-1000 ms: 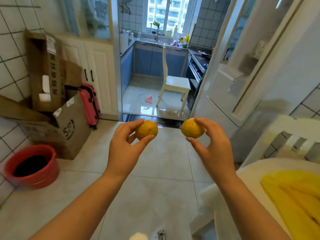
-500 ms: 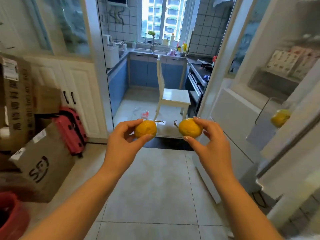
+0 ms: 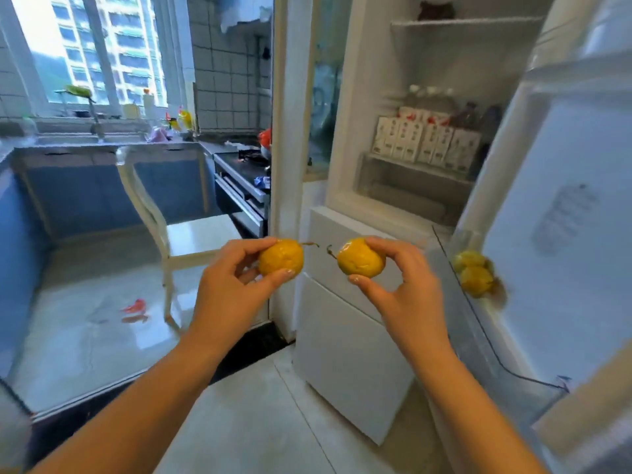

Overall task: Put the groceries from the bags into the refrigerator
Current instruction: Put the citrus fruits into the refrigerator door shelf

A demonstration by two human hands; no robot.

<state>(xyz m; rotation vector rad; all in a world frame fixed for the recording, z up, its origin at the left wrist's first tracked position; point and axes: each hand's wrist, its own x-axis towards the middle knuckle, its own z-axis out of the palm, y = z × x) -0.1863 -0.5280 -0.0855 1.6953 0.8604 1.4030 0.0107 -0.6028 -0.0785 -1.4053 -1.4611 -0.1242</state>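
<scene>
Both hands are raised side by side, each pinching one yellow fruit: the left hand (image 3: 236, 285) holds a fruit (image 3: 281, 257), the right hand (image 3: 407, 295) another (image 3: 360, 258), stems pointing toward each other. Ahead and to the right stands the open refrigerator (image 3: 427, 114); its door bin (image 3: 506, 354), just beside the right hand, already holds two like fruits (image 3: 473, 273). That hand is nearer, with open room above the bin's rim.

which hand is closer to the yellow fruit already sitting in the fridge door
Right. The right hand, pinching a fruit, is just left of the fruit in the door shelf. The left hand, pinching another fruit, is farther left, by the door frame.
</scene>
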